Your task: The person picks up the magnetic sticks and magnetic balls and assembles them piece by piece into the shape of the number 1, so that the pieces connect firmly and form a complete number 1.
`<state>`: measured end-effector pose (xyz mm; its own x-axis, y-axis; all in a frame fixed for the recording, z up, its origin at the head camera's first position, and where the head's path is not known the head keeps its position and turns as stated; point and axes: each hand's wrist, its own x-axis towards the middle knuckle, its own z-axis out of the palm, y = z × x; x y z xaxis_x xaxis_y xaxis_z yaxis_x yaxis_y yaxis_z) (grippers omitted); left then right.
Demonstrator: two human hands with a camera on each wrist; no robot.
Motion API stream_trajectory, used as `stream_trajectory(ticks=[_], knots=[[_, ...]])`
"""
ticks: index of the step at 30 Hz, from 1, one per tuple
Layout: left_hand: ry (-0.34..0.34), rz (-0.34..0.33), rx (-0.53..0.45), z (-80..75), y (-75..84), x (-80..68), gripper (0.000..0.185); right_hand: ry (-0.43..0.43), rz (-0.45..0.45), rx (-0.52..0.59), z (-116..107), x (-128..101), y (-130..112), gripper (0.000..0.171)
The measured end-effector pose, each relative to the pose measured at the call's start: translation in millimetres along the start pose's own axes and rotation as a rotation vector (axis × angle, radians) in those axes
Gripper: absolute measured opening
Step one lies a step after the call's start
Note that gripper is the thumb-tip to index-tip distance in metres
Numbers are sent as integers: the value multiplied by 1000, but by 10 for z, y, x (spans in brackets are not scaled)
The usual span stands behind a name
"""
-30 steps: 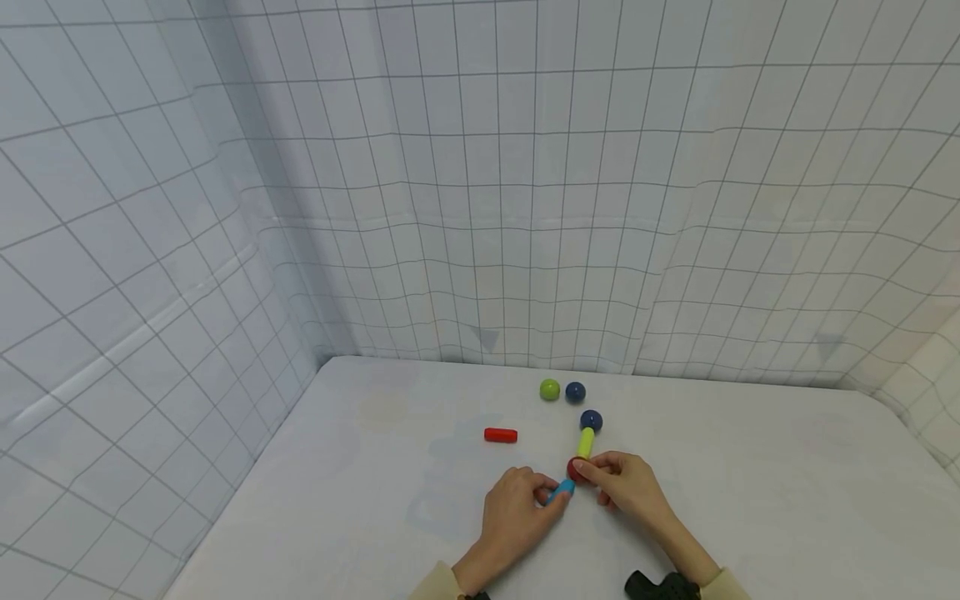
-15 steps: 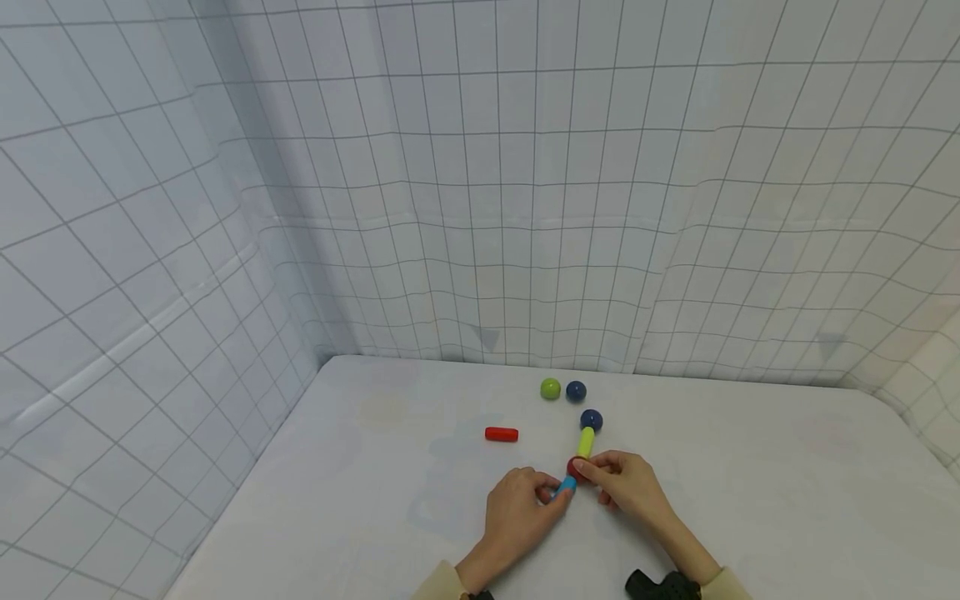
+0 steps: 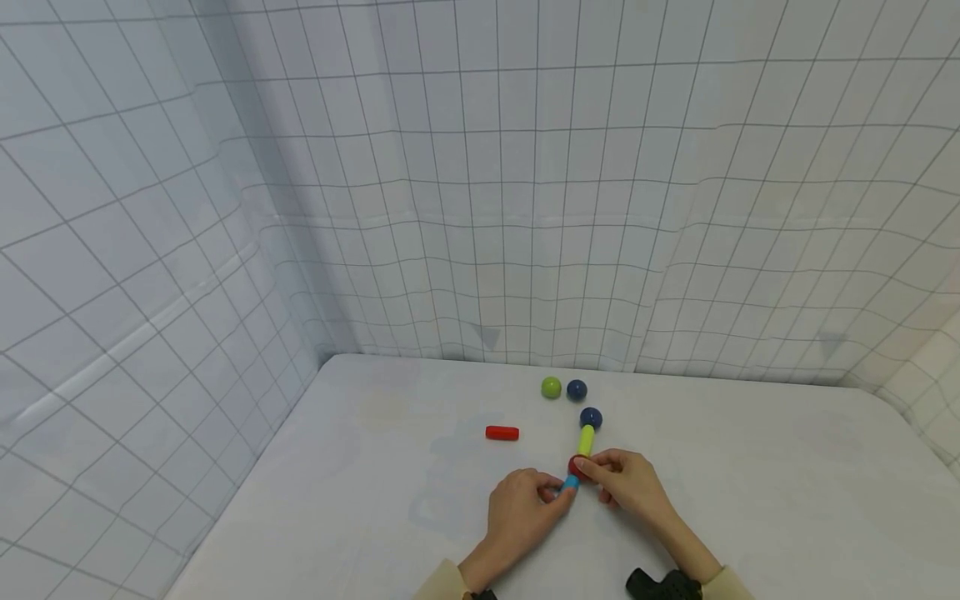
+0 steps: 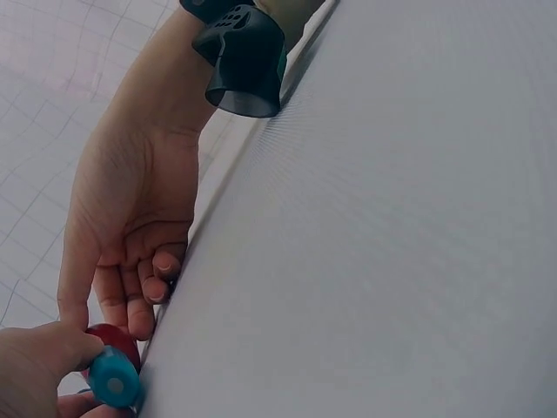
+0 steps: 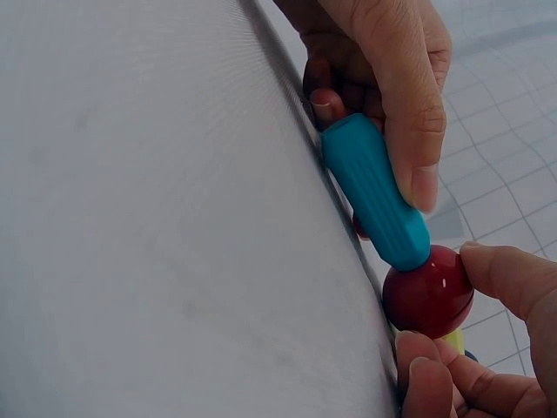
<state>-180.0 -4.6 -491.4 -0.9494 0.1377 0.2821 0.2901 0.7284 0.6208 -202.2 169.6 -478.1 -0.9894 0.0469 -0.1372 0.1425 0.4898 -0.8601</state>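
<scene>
**Blue rod [image 5: 374, 192] meets red ball [image 5: 428, 293] on a white table [image 3: 337, 500]**

Nearest us, at the bottom edge, we see two pale sleeves [image 3: 442, 581] and a black device [image 3: 663, 585] on the right wrist. Just beyond, at eight o'clock from the red ball, the left hand [image 3: 525, 507] pinches the blue rod between thumb and fingers. At about four o'clock from the ball, we find the right hand [image 3: 630, 485] gripping the ball itself with thumb and fingertips.

The blue rod lies at the ball's seven o'clock, its end touching it; we cannot tell whether it is fixed in. From the ball's one o'clock a yellow rod [image 3: 587, 442] runs away from us. Well apart, at ten o'clock, lies a red rod [image 3: 502, 433]. At the yellow rod's far end sits a dark blue ball [image 3: 591, 417].

Farther, at that one's eleven o'clock, we see a second blue ball [image 3: 577, 390], with a green ball [image 3: 551, 387] near it at nine o'clock. Behind everything hangs a white gridded cloth [image 3: 525, 208].
</scene>
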Motion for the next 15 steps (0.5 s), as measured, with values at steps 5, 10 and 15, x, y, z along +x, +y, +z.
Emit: stream_trajectory(ticks=[5, 10, 15], knots=[[-5, -15, -31, 19, 0, 1, 29, 1, -1, -10, -1, -4, 1, 38], [-3, -33, -40, 32, 14, 0, 28, 0, 2, -10, -1, -3, 1, 38], [-18, -46, -67, 35, 30, -1, 27, 4, 0, -14, -2, -2, 0, 38]])
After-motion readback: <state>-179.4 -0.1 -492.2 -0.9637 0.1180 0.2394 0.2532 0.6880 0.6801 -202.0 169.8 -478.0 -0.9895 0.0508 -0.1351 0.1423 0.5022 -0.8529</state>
